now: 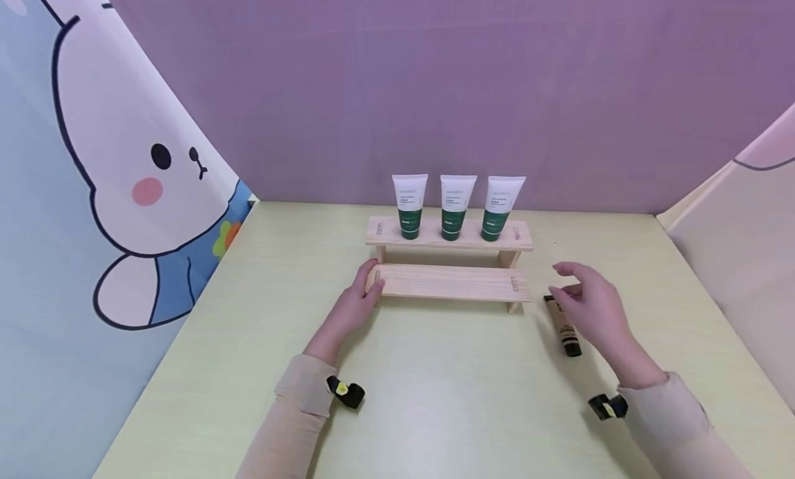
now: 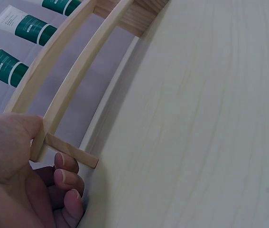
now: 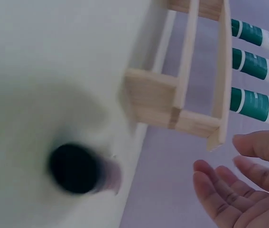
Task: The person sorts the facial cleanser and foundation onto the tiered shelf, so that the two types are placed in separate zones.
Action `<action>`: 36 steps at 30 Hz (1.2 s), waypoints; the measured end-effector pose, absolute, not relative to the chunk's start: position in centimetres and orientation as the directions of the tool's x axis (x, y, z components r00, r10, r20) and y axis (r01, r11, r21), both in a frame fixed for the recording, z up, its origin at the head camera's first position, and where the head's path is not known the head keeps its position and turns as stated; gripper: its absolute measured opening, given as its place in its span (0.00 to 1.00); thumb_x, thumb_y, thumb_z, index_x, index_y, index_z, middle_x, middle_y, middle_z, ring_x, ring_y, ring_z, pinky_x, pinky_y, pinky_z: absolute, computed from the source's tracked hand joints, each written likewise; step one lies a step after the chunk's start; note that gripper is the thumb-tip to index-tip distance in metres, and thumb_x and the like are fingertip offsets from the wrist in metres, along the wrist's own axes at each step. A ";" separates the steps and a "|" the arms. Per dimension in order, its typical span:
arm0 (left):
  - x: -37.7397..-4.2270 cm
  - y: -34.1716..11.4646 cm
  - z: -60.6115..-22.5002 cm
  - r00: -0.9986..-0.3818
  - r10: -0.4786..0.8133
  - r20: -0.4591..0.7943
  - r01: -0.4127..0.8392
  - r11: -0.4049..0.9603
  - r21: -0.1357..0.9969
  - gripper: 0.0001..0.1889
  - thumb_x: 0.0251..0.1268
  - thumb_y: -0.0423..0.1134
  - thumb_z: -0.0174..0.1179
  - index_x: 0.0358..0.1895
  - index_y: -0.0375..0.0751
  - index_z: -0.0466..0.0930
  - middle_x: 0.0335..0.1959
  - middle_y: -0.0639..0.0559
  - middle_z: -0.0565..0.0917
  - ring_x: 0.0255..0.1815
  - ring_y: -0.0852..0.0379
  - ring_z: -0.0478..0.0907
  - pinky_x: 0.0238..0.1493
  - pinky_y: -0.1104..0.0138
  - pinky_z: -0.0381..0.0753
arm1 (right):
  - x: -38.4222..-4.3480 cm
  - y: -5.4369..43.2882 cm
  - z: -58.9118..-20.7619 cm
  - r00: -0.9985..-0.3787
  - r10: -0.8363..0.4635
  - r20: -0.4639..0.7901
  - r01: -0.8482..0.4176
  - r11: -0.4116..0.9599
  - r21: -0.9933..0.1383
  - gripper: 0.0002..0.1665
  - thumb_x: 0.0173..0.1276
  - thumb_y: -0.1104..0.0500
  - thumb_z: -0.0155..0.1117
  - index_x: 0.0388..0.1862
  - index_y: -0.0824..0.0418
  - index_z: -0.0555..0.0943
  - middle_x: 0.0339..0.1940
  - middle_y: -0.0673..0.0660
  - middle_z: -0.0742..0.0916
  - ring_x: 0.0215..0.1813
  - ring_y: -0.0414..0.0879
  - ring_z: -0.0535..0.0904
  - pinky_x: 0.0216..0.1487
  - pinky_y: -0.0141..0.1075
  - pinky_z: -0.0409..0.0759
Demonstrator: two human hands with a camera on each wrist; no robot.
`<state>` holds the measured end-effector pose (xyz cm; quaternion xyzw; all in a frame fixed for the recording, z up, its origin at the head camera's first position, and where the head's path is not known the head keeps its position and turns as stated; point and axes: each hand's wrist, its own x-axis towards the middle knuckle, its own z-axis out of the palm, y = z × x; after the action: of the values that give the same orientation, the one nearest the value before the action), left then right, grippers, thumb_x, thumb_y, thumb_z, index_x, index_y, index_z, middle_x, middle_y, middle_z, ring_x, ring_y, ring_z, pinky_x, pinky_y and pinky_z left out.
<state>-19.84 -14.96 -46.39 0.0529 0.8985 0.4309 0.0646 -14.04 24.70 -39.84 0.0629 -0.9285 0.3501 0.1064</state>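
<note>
On my head view, nearest, a tan squeeze tube with a black cap lies on the pale tabletop, to the right of a two-tier wooden rack; the cap points toward the person and the contents are hidden. The right hand, raised near this tube, is released: thumb and fingers bend loosely, parted, and my right wrist view shows them clear of it. The left hand grasps the left end of the rack's lower shelf, thumb on the board, fingers curled in below. Farther back, the upper shelf bears three white-and-green squeeze tubes, upright, cap end down, spaced apart in a row. Behind them I see a purple backdrop.
</note>
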 end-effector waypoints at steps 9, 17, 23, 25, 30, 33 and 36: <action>-19.9 -14.9 -46.5 -0.987 0.141 -0.078 0.028 0.626 0.780 0.27 0.78 0.55 0.42 0.75 0.64 0.50 0.65 0.33 0.72 0.63 0.31 0.69 0.60 0.40 0.67 | -12.4 26.3 -41.7 -0.991 -0.073 0.111 -0.123 0.817 -0.563 0.26 0.68 0.60 0.65 0.62 0.69 0.73 0.56 0.72 0.79 0.39 0.57 0.84 0.28 0.42 0.81; -19.9 -14.9 -46.7 -0.988 0.135 -0.070 0.033 0.639 0.769 0.27 0.78 0.55 0.42 0.75 0.65 0.50 0.50 0.37 0.81 0.56 0.35 0.75 0.58 0.41 0.69 | -11.9 27.1 -43.2 -0.992 -0.093 0.085 -0.123 0.865 -0.487 0.25 0.67 0.60 0.65 0.57 0.74 0.74 0.40 0.70 0.83 0.33 0.57 0.84 0.32 0.52 0.78; -19.9 -14.9 -46.6 -0.988 0.138 -0.062 0.041 0.635 0.771 0.26 0.78 0.55 0.42 0.74 0.64 0.51 0.45 0.37 0.82 0.52 0.36 0.76 0.56 0.42 0.70 | -11.9 27.6 -43.6 -0.995 -0.095 0.033 -0.100 0.876 -0.471 0.31 0.63 0.62 0.67 0.61 0.77 0.69 0.36 0.67 0.83 0.31 0.55 0.81 0.29 0.49 0.76; -19.8 -14.8 -46.5 -0.989 0.138 -0.058 0.044 0.636 0.771 0.26 0.78 0.55 0.42 0.74 0.64 0.51 0.47 0.36 0.82 0.54 0.34 0.76 0.57 0.41 0.70 | -11.9 27.6 -43.7 -0.995 -0.099 0.018 -0.095 0.875 -0.474 0.33 0.63 0.62 0.67 0.62 0.77 0.68 0.34 0.66 0.84 0.30 0.52 0.80 0.28 0.46 0.75; -19.8 -14.8 -46.5 -0.988 0.137 -0.066 0.037 0.636 0.771 0.26 0.78 0.55 0.42 0.74 0.64 0.51 0.47 0.36 0.82 0.55 0.34 0.75 0.58 0.41 0.69 | -12.1 27.6 -43.8 -0.994 -0.104 -0.044 -0.071 0.875 -0.479 0.35 0.64 0.61 0.66 0.63 0.79 0.65 0.34 0.64 0.84 0.30 0.50 0.79 0.29 0.46 0.76; -19.9 -14.8 -46.5 -0.988 0.140 -0.071 0.034 0.635 0.772 0.26 0.78 0.56 0.42 0.75 0.65 0.50 0.56 0.33 0.79 0.60 0.32 0.72 0.60 0.40 0.67 | -12.3 27.5 -43.9 -0.991 -0.112 -0.067 -0.067 0.881 -0.468 0.34 0.64 0.61 0.65 0.62 0.80 0.66 0.33 0.63 0.85 0.30 0.50 0.79 0.31 0.46 0.76; -19.9 -14.8 -46.5 -0.987 0.141 -0.072 0.035 0.634 0.772 0.26 0.78 0.56 0.42 0.75 0.64 0.50 0.64 0.32 0.73 0.63 0.29 0.68 0.61 0.39 0.65 | -12.4 27.4 -44.2 -0.989 -0.127 -0.071 -0.081 0.886 -0.457 0.28 0.64 0.60 0.65 0.57 0.78 0.72 0.28 0.57 0.83 0.26 0.47 0.75 0.28 0.43 0.73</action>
<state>-19.93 -14.82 -46.51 0.0487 0.9018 0.4248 0.0627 -12.36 27.44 -44.18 0.0534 -0.9698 0.2328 -0.0497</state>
